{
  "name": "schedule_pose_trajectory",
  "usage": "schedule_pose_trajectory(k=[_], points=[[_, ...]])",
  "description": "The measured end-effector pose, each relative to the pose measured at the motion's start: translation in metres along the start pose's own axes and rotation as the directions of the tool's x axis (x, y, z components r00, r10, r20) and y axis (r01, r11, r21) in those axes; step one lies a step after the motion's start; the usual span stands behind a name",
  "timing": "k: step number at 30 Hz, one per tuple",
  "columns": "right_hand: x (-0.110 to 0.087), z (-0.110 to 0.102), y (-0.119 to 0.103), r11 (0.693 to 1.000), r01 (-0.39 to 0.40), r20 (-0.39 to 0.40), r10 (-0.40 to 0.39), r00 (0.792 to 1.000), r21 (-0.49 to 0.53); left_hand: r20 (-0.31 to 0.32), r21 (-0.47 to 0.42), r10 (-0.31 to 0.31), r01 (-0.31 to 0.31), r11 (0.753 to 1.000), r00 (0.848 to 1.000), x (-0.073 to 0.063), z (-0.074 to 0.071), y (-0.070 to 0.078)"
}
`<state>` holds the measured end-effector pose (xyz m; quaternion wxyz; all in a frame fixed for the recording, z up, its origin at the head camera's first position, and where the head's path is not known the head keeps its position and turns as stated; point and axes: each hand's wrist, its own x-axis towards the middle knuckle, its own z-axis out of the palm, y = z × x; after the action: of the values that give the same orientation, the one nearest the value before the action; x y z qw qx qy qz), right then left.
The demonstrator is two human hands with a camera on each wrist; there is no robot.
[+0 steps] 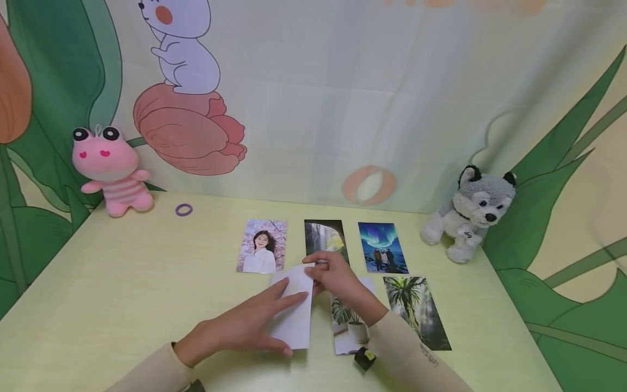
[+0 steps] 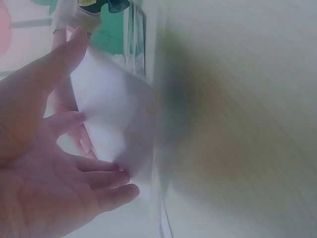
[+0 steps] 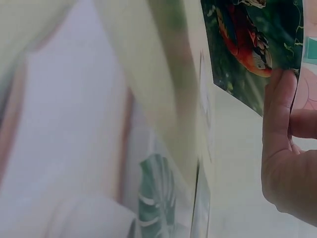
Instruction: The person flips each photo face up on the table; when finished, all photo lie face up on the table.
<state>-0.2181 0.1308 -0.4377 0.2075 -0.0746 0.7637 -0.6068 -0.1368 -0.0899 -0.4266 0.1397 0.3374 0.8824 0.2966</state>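
A photo print (image 1: 295,324) stands tilted up over the table, its white back toward the head camera. In the right wrist view its front (image 3: 247,39) shows a red-orange bird among green leaves. My right hand (image 1: 335,276) pinches the print by its upper right edge, between thumb and fingers. With fingers spread, my left hand (image 1: 247,322) touches the white back, its thumb low near the bottom edge. Under my right wrist lies a photo of a potted plant (image 1: 357,332), partly covered. Just beyond the right fingers is a waterfall photo (image 1: 323,239), its lower part hidden.
A portrait photo (image 1: 262,253), an aurora photo (image 1: 383,247) and a jungle photo (image 1: 421,321) lie on the table (image 1: 122,288). A small black object (image 1: 364,359) sits near my right sleeve. At the back are a pink frog plush (image 1: 115,174), a purple ring (image 1: 184,209) and a husky plush (image 1: 472,212).
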Motion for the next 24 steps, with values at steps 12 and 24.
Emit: schedule_pose_trajectory(k=[12,24], points=[[-0.001,-0.003,-0.011,0.997,0.007,-0.124,0.002,0.992,0.07,-0.169,0.12,0.09,-0.071,0.99,0.981,0.011,0.015,0.008],[-0.002,-0.008,-0.019,0.961,0.093,-0.236,-0.03,0.971,0.259,-0.555,0.258,0.312,-0.197,0.946,0.771,0.028,0.026,0.009]])
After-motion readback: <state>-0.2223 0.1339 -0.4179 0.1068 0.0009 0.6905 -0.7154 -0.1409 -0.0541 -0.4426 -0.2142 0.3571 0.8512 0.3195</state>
